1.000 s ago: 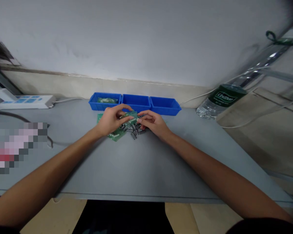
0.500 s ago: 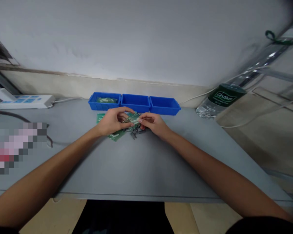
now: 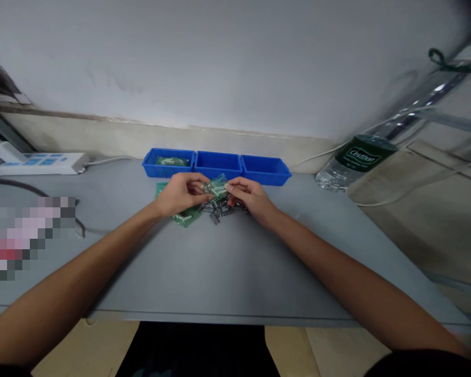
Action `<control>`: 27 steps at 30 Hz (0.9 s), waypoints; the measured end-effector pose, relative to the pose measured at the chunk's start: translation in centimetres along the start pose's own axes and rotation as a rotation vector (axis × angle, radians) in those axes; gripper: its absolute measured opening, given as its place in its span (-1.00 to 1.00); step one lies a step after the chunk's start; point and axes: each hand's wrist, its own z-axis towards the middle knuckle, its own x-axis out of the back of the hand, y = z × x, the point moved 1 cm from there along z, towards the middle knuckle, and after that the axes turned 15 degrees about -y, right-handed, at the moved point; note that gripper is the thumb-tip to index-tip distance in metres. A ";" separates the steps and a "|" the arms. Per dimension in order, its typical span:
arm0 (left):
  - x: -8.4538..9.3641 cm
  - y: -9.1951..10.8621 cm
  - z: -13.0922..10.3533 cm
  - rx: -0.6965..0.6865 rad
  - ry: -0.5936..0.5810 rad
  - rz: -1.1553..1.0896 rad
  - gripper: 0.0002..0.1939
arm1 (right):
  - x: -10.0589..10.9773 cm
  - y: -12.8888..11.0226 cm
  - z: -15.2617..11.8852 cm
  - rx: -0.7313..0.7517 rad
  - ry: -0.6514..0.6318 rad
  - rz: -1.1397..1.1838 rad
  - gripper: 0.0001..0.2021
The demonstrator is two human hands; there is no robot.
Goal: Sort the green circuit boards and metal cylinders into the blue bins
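Between my two hands is a small green-tinted plastic bag [image 3: 219,187] with a whitish strip on it. My left hand [image 3: 182,195] pinches its left side with thumb and fingers. My right hand [image 3: 251,199] grips the right edge, fingers closed. Just below the bag lies a loose pile of small metal pieces [image 3: 216,212], too small to name and partly covered by my hands. Another green bag [image 3: 186,217] rests on the table under my left hand, and more green plastic [image 3: 160,187] shows behind that wrist.
Three blue bins [image 3: 219,166] stand in a row against the wall; the left one holds a green bag [image 3: 171,161]. A white power strip [image 3: 43,163] is at the left, near a blurred-out object [image 3: 19,235]. A water bottle [image 3: 357,159] leans at the right beside cables.
The bag between my hands has been raised slightly and shows more of its face. My right hand has shifted a little; more of the metal pile is visible beneath.
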 end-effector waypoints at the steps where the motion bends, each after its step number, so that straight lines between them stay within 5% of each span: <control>1: 0.1 -0.1 0.0 0.004 0.020 0.008 -0.71 | 0.0 0.0 0.0 -0.003 0.002 0.002 -0.62; 11: 1.8 -1.0 0.5 -0.066 0.337 0.128 -0.69 | 0.0 0.1 0.0 0.012 0.002 0.038 -0.61; 16: 4.4 -1.1 -0.5 -0.075 0.530 0.533 -0.77 | 0.0 0.2 0.0 0.006 -0.011 0.031 -0.65; 21: 6.9 -2.1 -1.8 0.117 0.501 0.988 -0.71 | 0.1 0.3 0.0 0.015 -0.013 0.034 -0.68; 27: 6.9 -4.2 -1.5 0.274 0.364 1.076 -0.80 | 0.1 0.3 0.0 0.021 -0.025 0.027 -0.71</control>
